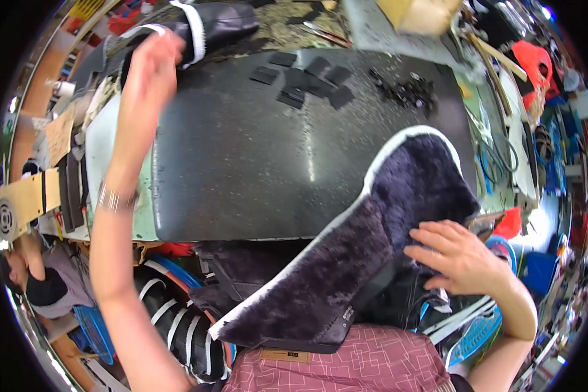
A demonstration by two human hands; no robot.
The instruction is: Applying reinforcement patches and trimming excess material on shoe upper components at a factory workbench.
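Observation:
Across my lap and the near edge of the work surface lies a boot upper (320, 274), its dark purple fur side facing up and a white strip running along its far edge. My right hand (460, 258) rests on the fur near the right end, fingers spread and lying flat. At the far left my left hand (151, 72) is raised beside a black leather piece (228, 26) with a white toothed zipper tape (195, 32). Motion smears its fingers, so whether they grip the white tape there cannot be told.
A dark board (242, 163) covers the table, bearing several black square patches (300, 83) and a heap of small black parts (408, 91). Red-handled tools (326, 34) lie beyond. Black pieces with white strips (176, 326) sit low left. A person (52, 281) is at the left.

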